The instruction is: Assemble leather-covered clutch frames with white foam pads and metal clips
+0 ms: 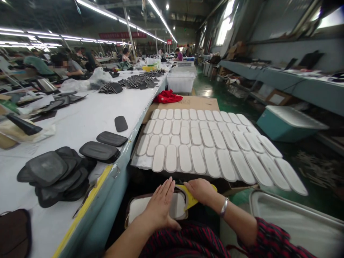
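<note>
My left hand (158,206) lies flat, fingers stretched, on a white rounded pad (137,209) with a brown edge, in front of my body. Just to its right my right hand (201,190) is closed round a yellow flat tool (191,201). That tool has a dark curved inner edge, which reaches over the pad's right end; its exact kind is not clear. Beyond both hands, rows of white rounded pads (185,157) lie on a low board, some overlapping.
On the white table (80,114) at left are a pile of black pads (47,168) and several loose ones. A red cloth (168,96) lies on cardboard behind the rows. Right are a teal box (279,127) and a lidded bin (298,222). People sit farther off.
</note>
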Available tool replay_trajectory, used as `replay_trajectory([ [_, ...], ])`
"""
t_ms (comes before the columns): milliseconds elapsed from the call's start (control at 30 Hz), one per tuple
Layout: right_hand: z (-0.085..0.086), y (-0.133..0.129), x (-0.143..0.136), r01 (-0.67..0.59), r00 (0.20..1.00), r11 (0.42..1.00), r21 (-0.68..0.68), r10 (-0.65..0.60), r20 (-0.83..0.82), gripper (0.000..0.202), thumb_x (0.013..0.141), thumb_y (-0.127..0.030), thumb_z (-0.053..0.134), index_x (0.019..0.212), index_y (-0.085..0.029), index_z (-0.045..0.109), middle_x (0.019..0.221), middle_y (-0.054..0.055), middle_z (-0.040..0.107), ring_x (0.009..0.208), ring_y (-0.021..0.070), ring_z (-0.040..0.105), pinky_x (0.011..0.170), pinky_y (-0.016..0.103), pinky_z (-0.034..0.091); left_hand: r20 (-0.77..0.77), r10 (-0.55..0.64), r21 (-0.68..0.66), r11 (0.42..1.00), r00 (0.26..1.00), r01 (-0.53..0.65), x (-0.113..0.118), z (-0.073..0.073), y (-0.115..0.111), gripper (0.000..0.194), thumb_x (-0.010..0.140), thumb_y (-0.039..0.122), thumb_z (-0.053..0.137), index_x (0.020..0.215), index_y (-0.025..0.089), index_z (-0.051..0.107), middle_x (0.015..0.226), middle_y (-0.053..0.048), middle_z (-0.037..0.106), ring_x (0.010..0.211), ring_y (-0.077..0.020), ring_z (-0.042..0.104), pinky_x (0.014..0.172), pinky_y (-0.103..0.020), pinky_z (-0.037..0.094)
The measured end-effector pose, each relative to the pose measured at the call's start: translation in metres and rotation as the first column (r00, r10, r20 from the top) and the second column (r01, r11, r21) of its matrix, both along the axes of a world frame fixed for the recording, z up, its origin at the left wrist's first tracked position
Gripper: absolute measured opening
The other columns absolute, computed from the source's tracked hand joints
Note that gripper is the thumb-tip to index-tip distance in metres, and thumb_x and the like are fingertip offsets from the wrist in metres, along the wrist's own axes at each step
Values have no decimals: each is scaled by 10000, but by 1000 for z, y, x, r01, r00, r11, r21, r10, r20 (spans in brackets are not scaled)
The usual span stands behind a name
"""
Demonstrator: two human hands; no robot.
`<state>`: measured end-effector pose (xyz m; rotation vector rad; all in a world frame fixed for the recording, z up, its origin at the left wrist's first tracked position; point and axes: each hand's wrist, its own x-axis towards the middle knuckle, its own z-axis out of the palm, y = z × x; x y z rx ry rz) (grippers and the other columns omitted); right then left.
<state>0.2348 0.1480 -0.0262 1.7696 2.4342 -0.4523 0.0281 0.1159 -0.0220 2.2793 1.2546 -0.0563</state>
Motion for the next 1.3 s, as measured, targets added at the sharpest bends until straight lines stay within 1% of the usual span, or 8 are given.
replay_trajectory([
  [100,1,-1,-4,-8,1000,999,37,8,15,602,934,-449,139,757,-187,652,755,82,689,733,209,643,640,294,409,25,-18,-40,999,1000,19,5,-1,6,1274,413,650,669,1400,81,96,1471,-189,44,1347,-317,66,1083,-489,152],
  [233,1,-4,-6,-28,999,998,64,26,23,581,936,-447,146,764,-191,638,731,66,684,713,196,642,624,286,401,15,-47,-86,995,999,48,6,2,9,1222,427,645,662,1387,77,162,1462,-190,129,1342,-321,112,1087,-489,150],
  [467,2,-6,-4,-65,998,994,86,64,9,591,940,-445,127,740,-204,628,713,48,681,693,183,640,603,278,388,39,-47,-29,998,998,48,3,1,4,1120,470,650,644,1362,102,244,1422,-195,267,1317,-321,216,1076,-507,179],
  [800,4,-11,-5,-20,1000,999,30,21,-12,564,942,-438,153,756,-188,623,735,60,683,700,179,638,604,272,384,26,-43,-2,999,999,43,5,4,3,1128,452,634,693,1352,94,279,1409,-198,293,1308,-314,246,1073,-486,210],
  [1000,2,-26,-11,36,999,999,-5,-36,-20,556,943,-431,142,775,-193,616,719,56,673,700,186,638,621,268,407,40,-46,7,999,998,46,6,3,1,1051,486,581,719,1329,93,323,1385,-186,346,1290,-292,295,1075,-471,221],
  [1133,8,-30,-12,-8,1000,995,-94,7,-14,604,947,-408,102,800,-158,632,761,112,671,709,206,638,598,278,417,84,-24,32,999,996,22,6,0,-7,956,486,495,759,1292,142,384,1351,-151,411,1254,-281,360,1068,-458,246],
  [1233,16,-25,0,-117,992,982,-152,108,-61,445,937,-384,280,805,-165,644,746,79,679,677,160,631,604,239,420,94,7,4,1000,996,-7,1,4,-10,807,557,447,735,1253,177,429,1310,-116,471,1213,-251,419,1052,-416,288],
  [1300,21,-23,13,-159,985,978,-138,149,-82,300,908,-343,396,857,-181,643,770,52,685,701,139,629,635,217,419,87,29,-12,1000,996,-28,-4,10,-11,815,592,460,705,1291,194,381,1334,-107,445,1239,-251,387,1054,-421,274],
])
